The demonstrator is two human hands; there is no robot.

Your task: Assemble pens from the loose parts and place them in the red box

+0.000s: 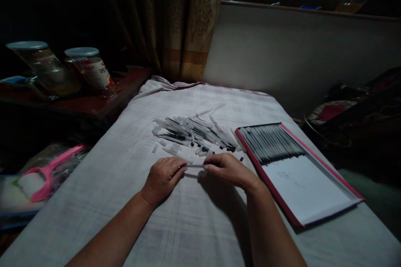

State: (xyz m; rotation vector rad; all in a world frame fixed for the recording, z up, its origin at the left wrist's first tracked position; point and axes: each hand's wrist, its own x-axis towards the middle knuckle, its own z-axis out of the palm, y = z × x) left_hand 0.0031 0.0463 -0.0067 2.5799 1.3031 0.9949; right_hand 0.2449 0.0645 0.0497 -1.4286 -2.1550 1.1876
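Observation:
Between my hands a slim pen [196, 166] lies level, just above the cloth. My left hand [164, 175] pinches its left end, and my right hand [227, 169] pinches the other end. Fingers cover both tips, so I cannot see whether a cap is on. Beyond my hands is a loose pile of clear pen barrels and dark refills [194, 129]. Small black caps or plugs [230, 148] lie along its near edge. To the right, a shallow red-edged box [319, 192] holds a row of pens [271, 144] side by side in its far part.
A pale checked cloth [175, 225] covers the table. On the left, a dark red side table [106, 106] carries a labelled jar [92, 71] and a glass jug [53, 79]. A pink-handled item [46, 175] sits low at left. Behind hang curtains [188, 21] beside a wall.

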